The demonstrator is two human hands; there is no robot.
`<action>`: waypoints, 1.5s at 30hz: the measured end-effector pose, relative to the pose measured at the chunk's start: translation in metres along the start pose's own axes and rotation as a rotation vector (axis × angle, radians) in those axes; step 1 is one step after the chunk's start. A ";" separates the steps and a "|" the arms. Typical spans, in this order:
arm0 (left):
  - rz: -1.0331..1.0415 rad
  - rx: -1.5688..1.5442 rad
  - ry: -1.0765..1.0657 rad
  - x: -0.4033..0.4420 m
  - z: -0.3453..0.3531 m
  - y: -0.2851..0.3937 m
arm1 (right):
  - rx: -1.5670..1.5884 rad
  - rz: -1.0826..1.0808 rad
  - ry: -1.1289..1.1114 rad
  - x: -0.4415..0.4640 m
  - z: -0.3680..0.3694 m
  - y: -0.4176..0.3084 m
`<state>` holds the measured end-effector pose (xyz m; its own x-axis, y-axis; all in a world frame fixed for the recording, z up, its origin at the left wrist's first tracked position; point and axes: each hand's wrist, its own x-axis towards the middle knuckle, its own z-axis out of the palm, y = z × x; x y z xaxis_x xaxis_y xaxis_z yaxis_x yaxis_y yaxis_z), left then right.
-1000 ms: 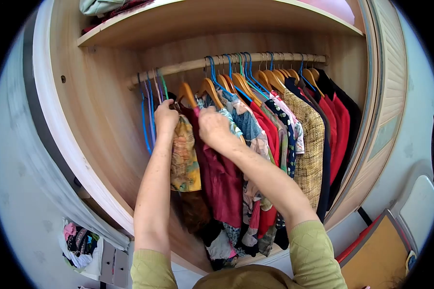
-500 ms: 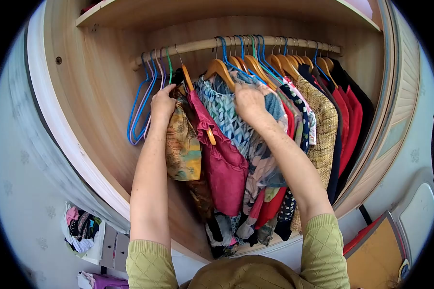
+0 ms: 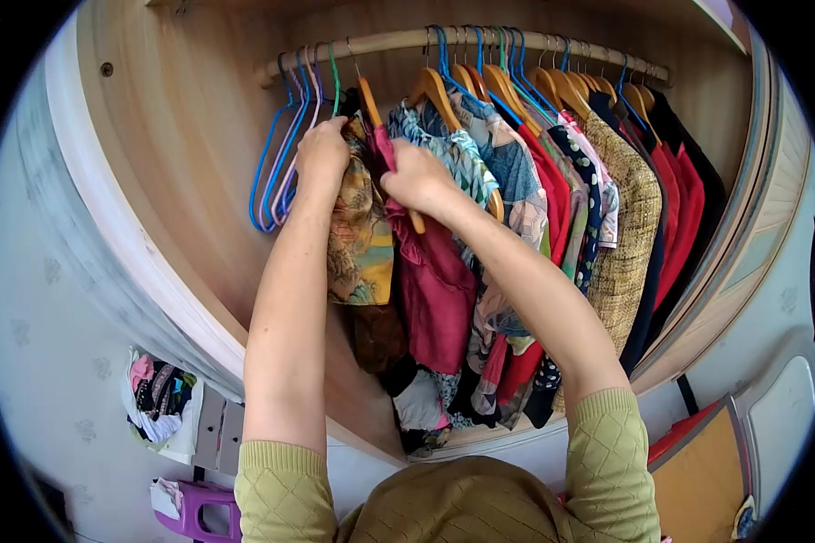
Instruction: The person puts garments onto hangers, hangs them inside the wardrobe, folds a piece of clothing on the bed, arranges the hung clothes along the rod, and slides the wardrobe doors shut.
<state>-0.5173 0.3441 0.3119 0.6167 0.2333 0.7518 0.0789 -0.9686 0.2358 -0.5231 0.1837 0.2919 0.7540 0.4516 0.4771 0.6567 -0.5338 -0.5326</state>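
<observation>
My left hand [image 3: 322,156] is closed on the shoulder of a gold patterned garment [image 3: 362,258], just under a green hanger [image 3: 334,77]. Beside it hangs a magenta garment [image 3: 439,303] on a wooden hanger [image 3: 369,101]. My right hand [image 3: 417,179] has its fingers closed on the upper part of this magenta garment; the fingertips are partly hidden. Right of that hand, a blue-green patterned blouse [image 3: 480,156] hangs on another wooden hanger [image 3: 437,95].
Blue and purple hangers without clothes [image 3: 276,154] hang left on the wooden rod [image 3: 385,42]. Several garments crowd its right side, among them a yellow tweed jacket [image 3: 627,208]. The wardrobe's left edge [image 3: 154,235] curves beside my left arm. A purple stool [image 3: 190,511] stands lower left.
My right hand has moved left from the blue-green blouse to the magenta garment. My left hand stays on the gold garment. The view has tilted down, so the rod sits higher.
</observation>
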 end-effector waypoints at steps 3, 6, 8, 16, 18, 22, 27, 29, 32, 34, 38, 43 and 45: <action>-0.008 0.039 0.025 -0.003 -0.006 -0.002 | 0.252 0.097 0.119 0.020 -0.007 0.010; -0.029 0.068 0.028 -0.006 -0.011 0.003 | 0.454 0.125 0.151 0.020 -0.021 0.003; 0.023 0.075 0.131 -0.009 -0.008 0.007 | 0.714 0.205 0.101 0.009 -0.027 -0.008; -0.003 -0.796 0.109 0.019 0.012 0.012 | 1.106 0.013 0.079 -0.012 0.002 -0.032; -0.087 -0.781 -0.069 0.022 0.000 0.019 | 0.896 -0.080 0.030 -0.010 0.000 -0.020; 0.012 -0.366 -0.075 0.004 0.001 0.029 | 0.821 0.008 0.103 -0.028 0.010 0.017; 0.004 -0.192 -0.147 -0.003 -0.014 0.034 | 0.519 0.269 -0.157 -0.090 0.086 0.101; 0.000 -0.160 -0.159 -0.001 -0.010 0.032 | 0.660 0.162 -0.495 -0.119 0.147 0.146; 0.007 -0.113 -0.187 0.003 0.001 0.033 | 0.605 0.051 -0.585 -0.183 0.198 0.142; 0.035 -0.129 -0.189 0.003 0.003 0.033 | 0.265 -0.044 -0.835 -0.188 0.150 0.098; 0.017 -0.277 -0.121 -0.003 0.004 0.033 | 0.083 -0.323 0.012 -0.161 0.084 0.066; -0.011 -0.431 -0.102 -0.003 0.016 0.038 | -0.320 -0.587 0.760 -0.088 -0.018 0.023; -0.029 -0.471 -0.113 -0.007 0.008 0.044 | -0.422 -0.357 0.649 -0.066 -0.024 0.033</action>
<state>-0.5115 0.2996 0.3119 0.7026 0.2235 0.6755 -0.2498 -0.8114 0.5284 -0.5513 0.1185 0.2597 0.2603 0.2134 0.9416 0.6962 -0.7172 -0.0299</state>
